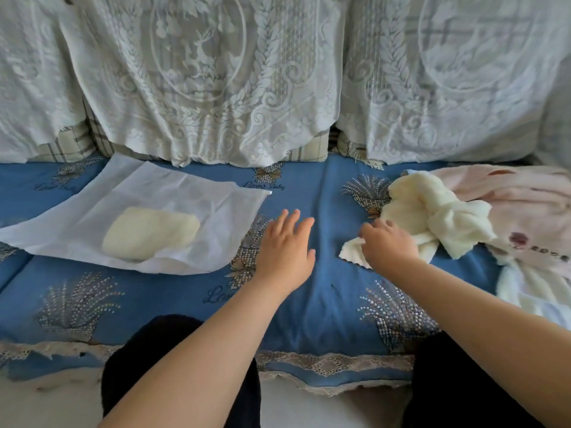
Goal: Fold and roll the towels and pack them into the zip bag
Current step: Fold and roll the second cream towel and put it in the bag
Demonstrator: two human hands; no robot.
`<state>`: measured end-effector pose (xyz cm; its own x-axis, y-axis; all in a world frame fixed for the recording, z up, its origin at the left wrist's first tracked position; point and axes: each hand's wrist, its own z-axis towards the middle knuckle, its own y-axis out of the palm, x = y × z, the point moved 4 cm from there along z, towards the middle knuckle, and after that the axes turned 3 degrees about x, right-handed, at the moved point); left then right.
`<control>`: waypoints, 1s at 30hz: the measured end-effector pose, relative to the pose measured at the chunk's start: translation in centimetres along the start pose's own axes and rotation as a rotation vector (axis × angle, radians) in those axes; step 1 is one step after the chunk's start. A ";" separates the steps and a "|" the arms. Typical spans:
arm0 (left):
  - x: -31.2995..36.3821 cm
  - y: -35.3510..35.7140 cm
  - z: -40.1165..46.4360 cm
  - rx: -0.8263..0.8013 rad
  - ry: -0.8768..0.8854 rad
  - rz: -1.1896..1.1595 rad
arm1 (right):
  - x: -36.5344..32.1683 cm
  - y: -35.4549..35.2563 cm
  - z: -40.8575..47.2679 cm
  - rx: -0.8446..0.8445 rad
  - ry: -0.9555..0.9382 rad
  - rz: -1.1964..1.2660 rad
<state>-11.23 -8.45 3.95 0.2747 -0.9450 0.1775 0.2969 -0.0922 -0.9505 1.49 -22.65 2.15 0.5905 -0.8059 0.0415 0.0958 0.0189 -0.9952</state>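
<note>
Right hand (390,246) pinches crumpled cream towel (432,217); left hand (285,242) hovers flat.

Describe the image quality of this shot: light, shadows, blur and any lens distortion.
Head view: soft, even daylight, no glare; only faint shadows under the left hand and right hand. Wide-angle bending curves the sofa's front edge and stretches the forearms. The lace cover and crumpled cream towel look slightly soft; the rolled towel is hazed by the translucent zip bag.
</note>
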 end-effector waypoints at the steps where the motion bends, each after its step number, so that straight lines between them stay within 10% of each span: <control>1: 1.5 0.5 0.3 -0.040 0.023 -0.082 | 2.0 0.0 0.2 0.004 0.031 -0.090; 8: 5.3 3.6 2.4 -0.253 -0.070 -0.303 | 10.7 2.1 1.6 -0.076 0.184 -0.123; 11: 6.1 4.0 3.2 -0.293 -0.151 -0.578 | 8.0 -1.1 1.1 0.206 0.043 0.229; 16: 6.5 2.9 4.4 -0.233 -0.157 -0.688 | 2.5 -3.9 -1.9 0.208 -0.141 0.693; 23: -0.2 -1.3 5.7 0.071 -0.510 -0.979 | 3.1 -1.2 -0.6 -0.193 -0.115 0.383; 30: -2.9 -2.5 5.7 0.011 -0.438 -0.574 | 4.8 -3.7 -0.8 0.103 0.002 0.614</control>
<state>-7.56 -3.70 7.26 0.4130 -0.5359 0.7364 0.5130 -0.5312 -0.6742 3.33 -27.06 6.01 0.5609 -0.6312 -0.5357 -0.1841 0.5357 -0.8241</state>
